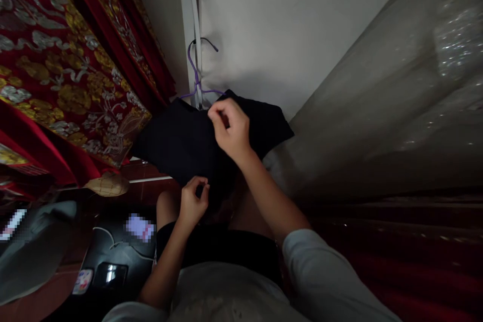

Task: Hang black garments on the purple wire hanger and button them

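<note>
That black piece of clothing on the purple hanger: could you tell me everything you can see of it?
The black garment looks like plain, soft, matte cloth, with no pattern visible. It hangs from the purple hanger, which enters at its neckline, in front of a pale wall. Its upper parts spread to both sides, slightly rumpled. The right hand is pinched in front of its upper part, the left hand by its lower part; whether either grips the cloth is unclear. Its lower end is lost in shadow.

Blk garment [181,141], purple hanger [196,78], red cloth [77,73] w/ gold florals.
</note>
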`<state>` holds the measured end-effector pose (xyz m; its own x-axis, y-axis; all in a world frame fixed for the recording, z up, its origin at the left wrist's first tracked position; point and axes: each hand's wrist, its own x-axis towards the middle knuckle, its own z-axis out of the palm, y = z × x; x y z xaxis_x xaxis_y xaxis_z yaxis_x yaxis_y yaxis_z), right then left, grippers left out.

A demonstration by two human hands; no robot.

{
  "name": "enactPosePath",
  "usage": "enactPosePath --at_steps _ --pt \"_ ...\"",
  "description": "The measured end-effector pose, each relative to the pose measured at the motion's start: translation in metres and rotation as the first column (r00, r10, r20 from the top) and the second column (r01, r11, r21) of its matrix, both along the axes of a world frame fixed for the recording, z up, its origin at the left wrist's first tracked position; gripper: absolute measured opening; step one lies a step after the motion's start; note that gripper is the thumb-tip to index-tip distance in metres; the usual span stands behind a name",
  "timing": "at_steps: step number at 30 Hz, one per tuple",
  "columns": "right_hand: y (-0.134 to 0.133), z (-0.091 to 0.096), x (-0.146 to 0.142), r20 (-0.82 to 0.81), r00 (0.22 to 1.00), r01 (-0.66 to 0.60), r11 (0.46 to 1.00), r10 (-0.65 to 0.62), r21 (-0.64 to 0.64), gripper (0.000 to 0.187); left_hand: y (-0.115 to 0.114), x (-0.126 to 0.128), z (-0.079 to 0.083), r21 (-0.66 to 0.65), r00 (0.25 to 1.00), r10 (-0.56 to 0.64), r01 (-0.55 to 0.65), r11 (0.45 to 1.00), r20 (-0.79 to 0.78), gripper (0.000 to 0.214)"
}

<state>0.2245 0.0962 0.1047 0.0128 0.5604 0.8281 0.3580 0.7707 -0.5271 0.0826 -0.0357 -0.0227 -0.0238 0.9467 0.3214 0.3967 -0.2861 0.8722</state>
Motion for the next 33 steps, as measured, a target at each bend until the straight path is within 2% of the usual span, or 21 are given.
enactPosePath --at_steps 2,4,6,9,12,14,15,17,22,24,26,30,31,33 --pt "0.007 0.012 0.0 0.018 1.0 0.021 0.999 -0.022 0.03 0.024 0.0 -0.002 0.0 0.007 1.0 -0.005 0.005 1.0 -0.03 0.008" --pt "0.008 0.015 0.0 0.044 0.999 -0.003 0.999 0.001 0.049 0.024 0.006 -0.004 0.004 0.01 0.998 -0.017 0.018 1.0 -0.061 0.009" --pt "0.003 0.014 0.002 0.044 0.999 -0.023 0.998 0.02 0.066 0.022 0.018 -0.007 0.019 0.044 0.996 -0.05 0.054 0.998 -0.074 0.01" --pt "-0.006 0.012 0.007 0.049 0.999 -0.02 0.997 0.017 0.069 0.019 0.044 -0.011 0.065 0.232 0.999 -0.038 0.046 0.972 -0.039 0.016" --pt "-0.013 0.015 0.015 0.096 0.995 -0.032 0.999 0.028 0.043 0.018 0.072 -0.011 0.123 0.449 0.997 0.022 0.015 0.894 -0.078 0.032" --pt "-0.015 0.015 0.019 0.116 0.993 -0.038 0.999 0.037 0.008 0.018 0.086 -0.01 0.151 0.495 0.981 0.004 0.094 0.864 -0.192 0.026" --pt "-0.015 0.014 0.021 0.126 0.991 -0.038 0.999 0.039 -0.013 0.018 0.091 -0.009 0.16 0.5 0.968 -0.01 0.138 0.855 -0.251 0.022" --pt "-0.016 0.009 0.024 0.149 0.988 -0.032 0.998 0.039 -0.05 0.019 0.099 -0.007 0.165 0.495 0.942 -0.018 0.193 0.847 -0.335 0.015" --pt "-0.008 -0.021 0.022 0.171 0.983 -0.05 0.994 0.066 -0.093 0.023 0.107 -0.002 0.145 0.456 0.91 0.039 0.169 0.874 -0.412 0.011" --pt "-0.002 -0.033 0.019 0.152 0.986 -0.057 0.993 0.072 -0.099 0.024 0.108 -0.003 0.143 0.461 0.905 0.039 0.179 0.869 -0.424 0.013" --pt "0.003 -0.045 0.016 0.155 0.984 -0.07 0.992 0.086 -0.104 0.024 0.108 -0.008 0.152 0.509 0.917 0.082 0.141 0.849 -0.391 0.017" --pt "0.009 -0.064 0.014 0.176 0.978 -0.086 0.986 0.111 -0.144 0.024 0.102 -0.027 0.188 0.585 0.946 0.189 0.001 0.811 -0.264 0.025" --pt "0.009 -0.066 0.015 0.162 0.982 -0.074 0.987 0.097 -0.141 0.024 0.1 -0.031 0.194 0.571 0.946 0.173 0.016 0.821 -0.275 0.025" --pt "0.007 -0.065 0.016 0.125 0.99 -0.049 0.993 0.062 -0.105 0.023 0.1 -0.036 0.196 0.511 0.928 0.081 0.126 0.85 -0.364 0.023"
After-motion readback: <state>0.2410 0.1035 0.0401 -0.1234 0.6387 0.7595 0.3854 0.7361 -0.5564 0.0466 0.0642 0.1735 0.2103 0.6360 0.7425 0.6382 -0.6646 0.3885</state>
